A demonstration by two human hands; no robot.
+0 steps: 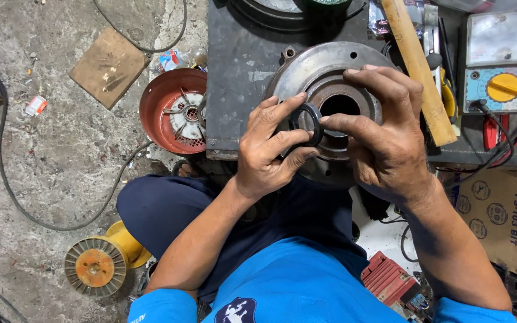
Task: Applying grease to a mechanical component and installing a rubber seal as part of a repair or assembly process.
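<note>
The left hand [267,149] and the right hand [384,131] met over a round grey metal motor end cover [306,66] that stood at the near edge of a dark tabletop [234,60]. Between them they held a small black rubber seal ring [307,124], tilted, just in front of the cover's central bore [339,106]. The left hand's fingers [282,113] were clamped on the ring's left rim, thumb below and forefinger above. The right hand's thumb pressed against the ring's right edge, while its other fingers [390,90] curled over the top of the cover and gripped it.

A pale wooden handle [417,66] lay slanted across the tabletop just right of the cover, and beyond it sat an analogue multimeter [504,60] with a yellow dial, red leads [513,134] trailing from it. Left of the tabletop, on the concrete floor [61,161], a red fan cover [160,107] lay open side up with a white fan inside. A flat wooden block [109,69] lay farther left, and a black cable [25,203] curved across the floor. A yellow wire spool [100,263] stood beside the person's dark blue trouser leg [163,206].
</note>
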